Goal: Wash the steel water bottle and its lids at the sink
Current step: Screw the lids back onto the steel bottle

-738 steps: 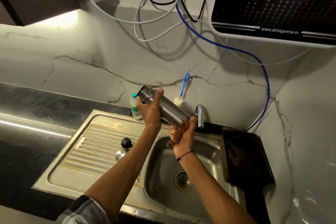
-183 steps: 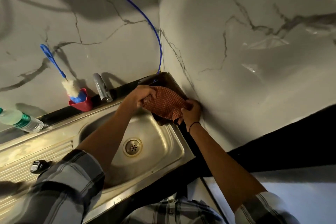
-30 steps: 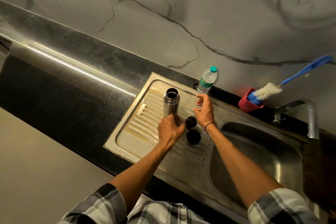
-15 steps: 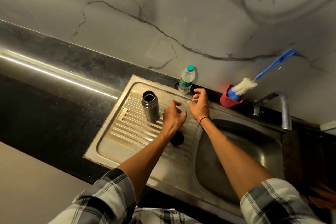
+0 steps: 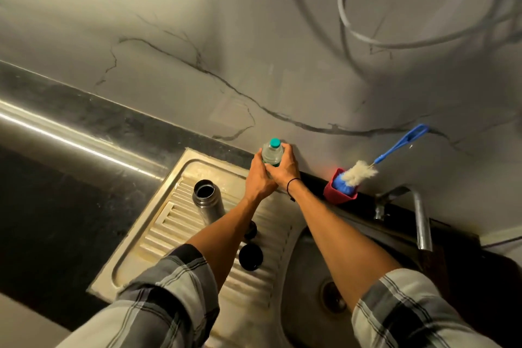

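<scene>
Both hands, left [image 5: 258, 178] and right [image 5: 285, 168], wrap the plastic bottle [image 5: 271, 154]; open steel bottle [image 5: 206, 200] stands on the drainboard [image 5: 158, 234], two black lids [image 5: 250, 256] alongside.

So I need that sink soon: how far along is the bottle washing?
The steel bottle stands open on the drainboard, its two lids off beside it. Both hands, left and right, grip the plastic bottle. The tap looks dry; whether any washing is left, I cannot tell.

The left forearm [image 5: 223, 237] hides the steel bottle's [image 5: 205, 200] lower body and most of the farther black lid [image 5: 251, 230], while both hands cover the plastic bottle's [image 5: 271, 153] base.
</scene>
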